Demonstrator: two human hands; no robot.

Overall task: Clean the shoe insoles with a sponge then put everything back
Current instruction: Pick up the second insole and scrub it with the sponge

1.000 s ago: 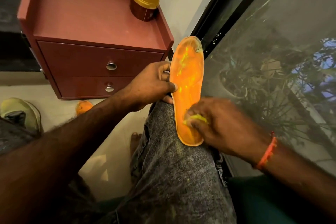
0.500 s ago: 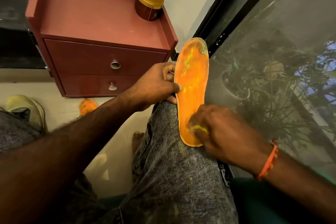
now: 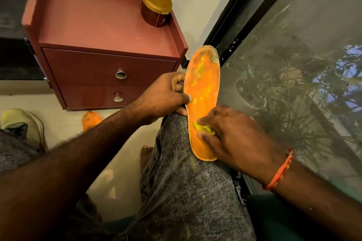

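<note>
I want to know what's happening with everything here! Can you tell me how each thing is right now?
Insole: propped on the knee, streaked with yellow.
Left hand: grips the insole's edge.
Right hand: presses the sponge on the insole.
Sponge: yellow, mostly hidden under the fingers.
Second insole: lying on the floor.
Shoe: on the floor, no insole visible inside.
Drawers: both shut.
Jar: upright on the cabinet, lid on.

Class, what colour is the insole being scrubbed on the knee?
Orange, with yellow-green streaks; the insole shows best in the head view.
</note>
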